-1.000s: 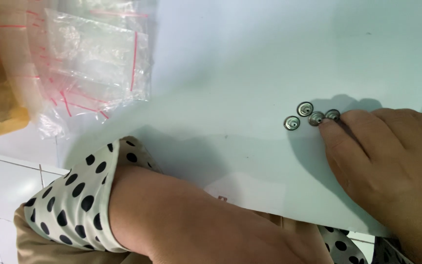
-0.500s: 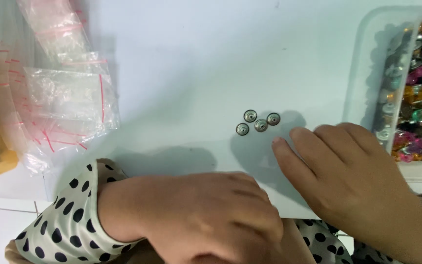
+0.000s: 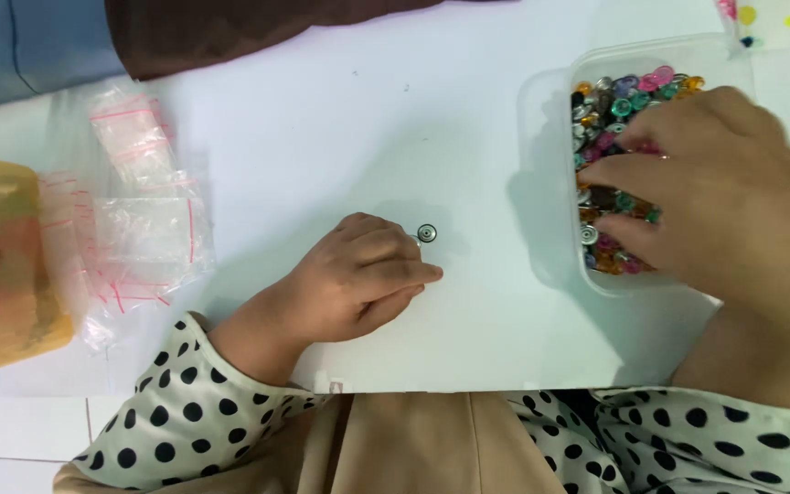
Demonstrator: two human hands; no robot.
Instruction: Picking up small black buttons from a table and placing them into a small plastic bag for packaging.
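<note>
My left hand (image 3: 358, 279) rests on the white sheet (image 3: 340, 119) with its fingers curled under. One small round silver button (image 3: 427, 234) lies just beyond its fingertips, apart from them. Nothing shows inside the curled fingers. My right hand (image 3: 715, 201) reaches into a clear plastic container (image 3: 550, 91) at the right. Its spread fingers lie on a heap of small colourful buttons (image 3: 619, 96) and cover most of them. Both sleeves are white with black dots.
A pile of small clear zip bags (image 3: 139, 220) with red strips lies at the left, beside a yellow-orange packet (image 3: 2, 265). Dark brown cloth (image 3: 258, 27) and blue cloth (image 3: 29, 37) lie along the far edge. White tiles (image 3: 11, 430) show below the sheet's front edge.
My right hand left the silver buttons and went right into the container. My left hand moved up onto the sheet where they lay; only one silver button still shows.
</note>
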